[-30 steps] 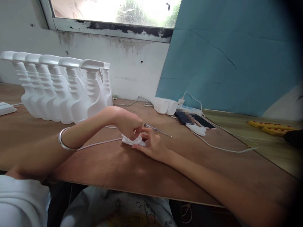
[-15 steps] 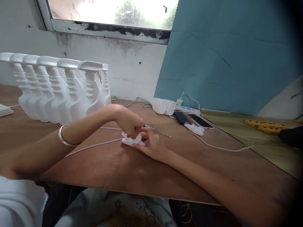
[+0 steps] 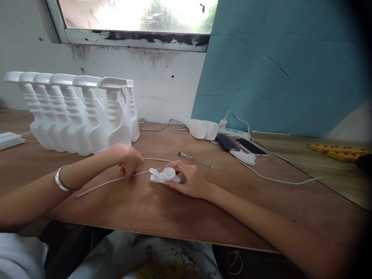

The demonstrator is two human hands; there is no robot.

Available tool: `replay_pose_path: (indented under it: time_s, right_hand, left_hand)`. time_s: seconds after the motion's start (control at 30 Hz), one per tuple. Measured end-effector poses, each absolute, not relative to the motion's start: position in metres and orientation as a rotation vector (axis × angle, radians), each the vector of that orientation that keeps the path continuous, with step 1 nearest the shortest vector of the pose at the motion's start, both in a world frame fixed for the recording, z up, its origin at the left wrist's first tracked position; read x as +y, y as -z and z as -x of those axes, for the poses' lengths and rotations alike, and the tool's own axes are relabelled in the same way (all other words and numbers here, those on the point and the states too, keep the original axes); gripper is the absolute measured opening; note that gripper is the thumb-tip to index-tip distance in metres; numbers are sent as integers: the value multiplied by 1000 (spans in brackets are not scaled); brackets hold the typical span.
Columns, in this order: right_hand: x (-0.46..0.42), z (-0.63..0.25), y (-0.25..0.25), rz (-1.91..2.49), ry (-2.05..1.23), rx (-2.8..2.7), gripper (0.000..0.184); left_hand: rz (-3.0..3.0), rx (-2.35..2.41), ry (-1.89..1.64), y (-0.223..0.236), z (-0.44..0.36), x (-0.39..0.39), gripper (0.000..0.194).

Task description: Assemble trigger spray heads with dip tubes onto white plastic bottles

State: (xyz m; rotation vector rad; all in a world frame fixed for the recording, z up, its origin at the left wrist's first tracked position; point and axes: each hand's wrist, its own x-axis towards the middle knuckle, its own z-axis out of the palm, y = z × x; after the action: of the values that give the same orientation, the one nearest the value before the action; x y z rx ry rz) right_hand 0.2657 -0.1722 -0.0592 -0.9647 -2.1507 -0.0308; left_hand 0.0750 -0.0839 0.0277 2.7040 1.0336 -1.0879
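Note:
A white spray-trigger head [image 3: 163, 175] lies on the brown wooden table [image 3: 180, 209]. My right hand [image 3: 190, 180] rests on its right side, fingers curled round it. A thin white tube [image 3: 113, 181] runs left from the head across the table. My left hand [image 3: 130, 160], with a silver bangle on the wrist, pinches that tube a little to the left of the head. A small screwdriver [image 3: 194, 159] lies just behind my right hand.
A row of several white spray bottles [image 3: 78, 112] stands at the back left. Behind the screwdriver lie a white double container [image 3: 203, 129], a power strip, a phone [image 3: 252, 147] and white cables. Yellow parts [image 3: 337, 152] lie at the far right. A blue sheet hangs behind.
My left hand has come off the trigger head and moved left to the tube. The head now shows uncovered, and my right hand still holds it.

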Motion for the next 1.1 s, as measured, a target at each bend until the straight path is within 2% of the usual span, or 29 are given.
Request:
replay_pose_path:
  time_s: [0.23,0.43,0.6,0.73,1.1]
  right_hand:
    - [-172,-266,59,965,44,-2158,32]
    - [-173,-267,61,1003,2,-2163,32]
    - [-174,-267,59,1031,-27,-2165,32]
    - [-173,-267,59,1054,-54,-2163,32]
    - [-173,-268,60,1135,-70,-2162,32]
  left_hand:
    - [-2723,953,935,-27,-75,-77,7]
    - [-2887,995,645,-75,-85,-84,6]
    - [-3039,843,31,-122,-94,-106,13]
    - [-2897,651,-359,-121,-98,-119,21]
    - [-2657,595,-465,-106,-91,-106,27]
